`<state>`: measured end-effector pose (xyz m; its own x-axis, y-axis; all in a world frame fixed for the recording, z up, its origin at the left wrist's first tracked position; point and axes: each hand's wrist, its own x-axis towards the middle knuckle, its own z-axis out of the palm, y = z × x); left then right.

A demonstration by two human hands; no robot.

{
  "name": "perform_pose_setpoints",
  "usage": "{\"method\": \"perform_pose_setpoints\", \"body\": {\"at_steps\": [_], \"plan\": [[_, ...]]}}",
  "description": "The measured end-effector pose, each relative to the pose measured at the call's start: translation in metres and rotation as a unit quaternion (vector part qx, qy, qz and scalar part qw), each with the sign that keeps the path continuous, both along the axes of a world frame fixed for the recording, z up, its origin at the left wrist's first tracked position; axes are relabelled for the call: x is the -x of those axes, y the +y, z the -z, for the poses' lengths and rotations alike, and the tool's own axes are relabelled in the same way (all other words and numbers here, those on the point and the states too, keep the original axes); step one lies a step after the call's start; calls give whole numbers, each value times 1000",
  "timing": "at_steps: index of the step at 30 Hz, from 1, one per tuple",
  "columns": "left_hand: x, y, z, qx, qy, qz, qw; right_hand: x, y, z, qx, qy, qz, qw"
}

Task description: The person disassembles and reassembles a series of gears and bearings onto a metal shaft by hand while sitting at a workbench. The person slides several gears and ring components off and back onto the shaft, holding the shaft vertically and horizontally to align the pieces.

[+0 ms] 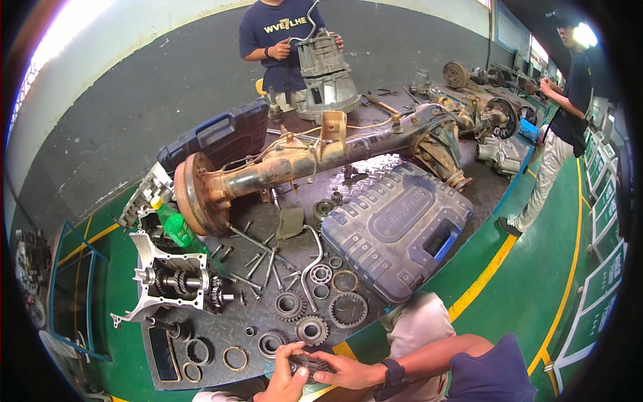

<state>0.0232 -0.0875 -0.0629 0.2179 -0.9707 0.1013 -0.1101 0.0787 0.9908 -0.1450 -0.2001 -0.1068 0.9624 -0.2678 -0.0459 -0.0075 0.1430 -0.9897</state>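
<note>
Just off the near edge of the bench, my left hand (289, 376) and my right hand (352, 372) are closed together on a dark toothed gear (309, 364). Fingers cover much of it. On the bench close by lie a small gear (312, 330), a bearing-like ring (272, 344), a larger gear (290, 305) and a thin toothed ring (348, 309). A plain brass-coloured ring (235, 358) rests to the left. Further left stands an open gearbox housing (157, 295) with a geared shaft (184, 282) inside.
A rusty axle (288, 165) spans the bench. A closed tool case (398, 228) lies at right, another case (218, 137) behind. Loose bolts (255, 264) and a green bottle (175, 226) are left of centre. One person handles a transmission case (325, 77); another person (566, 120) stands right.
</note>
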Motion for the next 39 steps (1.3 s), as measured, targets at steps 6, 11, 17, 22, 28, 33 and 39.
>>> {"method": "perform_pose_setpoints", "body": {"at_steps": [6, 11, 17, 22, 28, 33, 39], "plan": [[3, 1, -16, -12, 57, 22, 998, -7, -4, -56, -239, 85, 6, 967], [14, 0, -19, 42, 44, 10, 998, -15, -4, -34, -218, 53, 25, 974], [7, 2, 25, -108, 34, -85, 990, -14, 7, 48, -178, 4, 86, 980], [33, 6, -24, -259, 269, -42, 927, -2, 8, 23, -214, -3, 133, 968], [48, 14, 12, -161, 160, -148, 963, -1, 8, 6, -172, 22, 109, 979], [48, 19, 16, -89, 40, -84, 992, -3, 8, 6, -264, -5, 83, 961], [50, 14, 28, -84, 181, -100, 975, -10, 5, 28, -137, -19, 102, 985]]}}
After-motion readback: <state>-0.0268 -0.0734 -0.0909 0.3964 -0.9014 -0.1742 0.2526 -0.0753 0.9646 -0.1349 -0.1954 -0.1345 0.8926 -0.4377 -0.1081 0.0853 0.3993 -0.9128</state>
